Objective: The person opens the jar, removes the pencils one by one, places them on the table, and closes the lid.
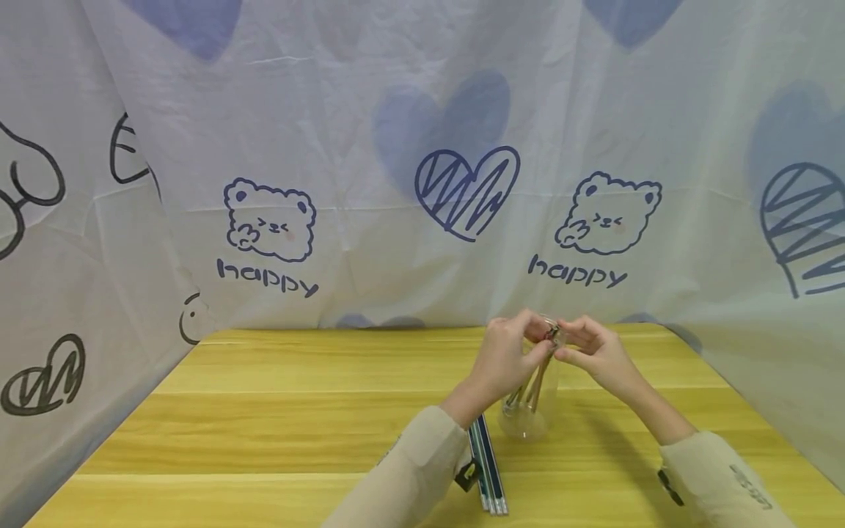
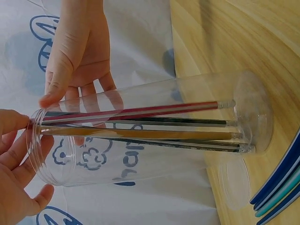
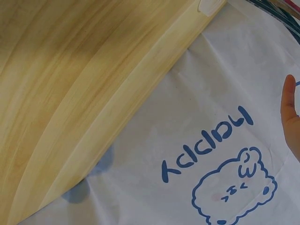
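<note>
A tall clear plastic jar (image 1: 524,425) tilts on or just over the table, its mouth at both hands. Inside it stand several pencils, among them a red pencil (image 2: 173,108), a yellow pencil (image 2: 164,134) and dark green ones. My right hand (image 1: 604,359) holds the jar near its rim, thumb in front and fingers behind. At the mouth is my left hand (image 1: 505,356). Its fingers reach the pencils' upper ends while its thumb lies by the rim; whether it pinches a pencil is unclear. Only one finger (image 3: 290,112) edges into the right wrist view.
Several navy and teal pencils (image 1: 487,462) lie on the wooden table (image 1: 297,425), beside the left sleeve. A clear round lid (image 2: 234,185) is near the jar's base. A white printed cloth (image 1: 363,242) hangs behind and beside the table.
</note>
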The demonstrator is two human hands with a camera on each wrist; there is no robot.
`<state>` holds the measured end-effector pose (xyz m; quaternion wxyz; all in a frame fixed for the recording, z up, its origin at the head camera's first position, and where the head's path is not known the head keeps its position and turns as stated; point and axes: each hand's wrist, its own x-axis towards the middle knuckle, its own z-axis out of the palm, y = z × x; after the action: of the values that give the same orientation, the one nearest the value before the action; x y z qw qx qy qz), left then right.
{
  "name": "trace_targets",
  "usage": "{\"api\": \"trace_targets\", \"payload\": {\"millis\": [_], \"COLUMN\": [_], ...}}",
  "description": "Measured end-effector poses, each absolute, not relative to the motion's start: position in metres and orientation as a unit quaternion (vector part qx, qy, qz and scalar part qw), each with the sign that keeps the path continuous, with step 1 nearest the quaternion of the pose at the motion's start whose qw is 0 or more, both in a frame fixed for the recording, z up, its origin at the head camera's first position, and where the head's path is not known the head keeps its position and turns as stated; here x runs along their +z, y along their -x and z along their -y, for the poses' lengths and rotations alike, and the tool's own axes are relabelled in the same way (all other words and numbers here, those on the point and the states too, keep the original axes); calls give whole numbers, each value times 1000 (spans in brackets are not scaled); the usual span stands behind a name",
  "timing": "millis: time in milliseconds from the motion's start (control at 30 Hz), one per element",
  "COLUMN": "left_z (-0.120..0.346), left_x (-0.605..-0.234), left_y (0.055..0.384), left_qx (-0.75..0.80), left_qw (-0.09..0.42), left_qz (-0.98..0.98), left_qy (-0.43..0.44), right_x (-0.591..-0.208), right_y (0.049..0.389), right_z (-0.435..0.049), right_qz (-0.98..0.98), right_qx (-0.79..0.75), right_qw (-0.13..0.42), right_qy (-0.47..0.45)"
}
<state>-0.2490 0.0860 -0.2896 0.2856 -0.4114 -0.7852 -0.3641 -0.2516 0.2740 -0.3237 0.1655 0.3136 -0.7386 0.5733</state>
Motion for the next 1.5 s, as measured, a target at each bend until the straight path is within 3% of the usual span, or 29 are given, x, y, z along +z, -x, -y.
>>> {"api": "trace_targets", "payload": {"millis": [267, 1500], "left_z": [-86, -85], "left_x": [-288, -286], "left_y": [250, 249], "left_qx": [-388, -458], "left_qw": [320, 343], "left_qz": [742, 713], "left_qy": [443, 405], "right_x": [-322, -324], "right_y": [251, 248], "right_z": [-273, -272], "right_qz": [740, 754], "right_qx": [570, 558], "right_qw": [168, 183], "right_qy": [-314, -295]}}
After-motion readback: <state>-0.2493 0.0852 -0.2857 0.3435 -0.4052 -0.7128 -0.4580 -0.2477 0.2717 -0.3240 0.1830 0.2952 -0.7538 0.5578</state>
